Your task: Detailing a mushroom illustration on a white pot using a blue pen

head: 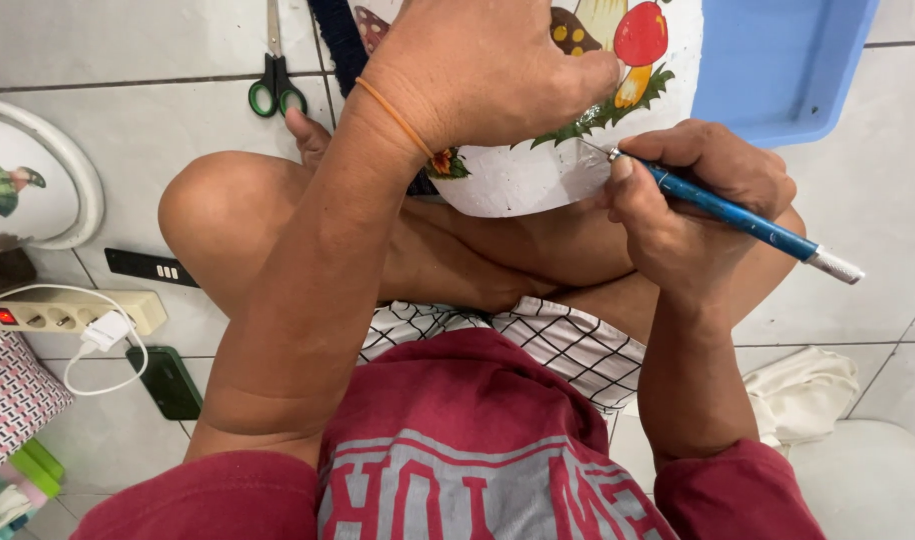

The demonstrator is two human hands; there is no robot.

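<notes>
Red shirt [478,450] nearest — right hand [678,205] grip clamped on blue brush [738,215], left hand [478,70] grip on painted piece [538,175] — scissors [276,85] beyond

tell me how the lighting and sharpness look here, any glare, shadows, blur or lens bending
Head view: even, soft indoor light, only faint shadows under the legs on the floor tiles; no strong glare; the left hand, right hand, blue-handled brush and painted white piece are sharp; wide lens bends the tile lines at the edges and enlarges the near forearms.

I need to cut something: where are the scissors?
The green-handled scissors lie on the tiled floor at top left, just beyond the left hand.
</notes>
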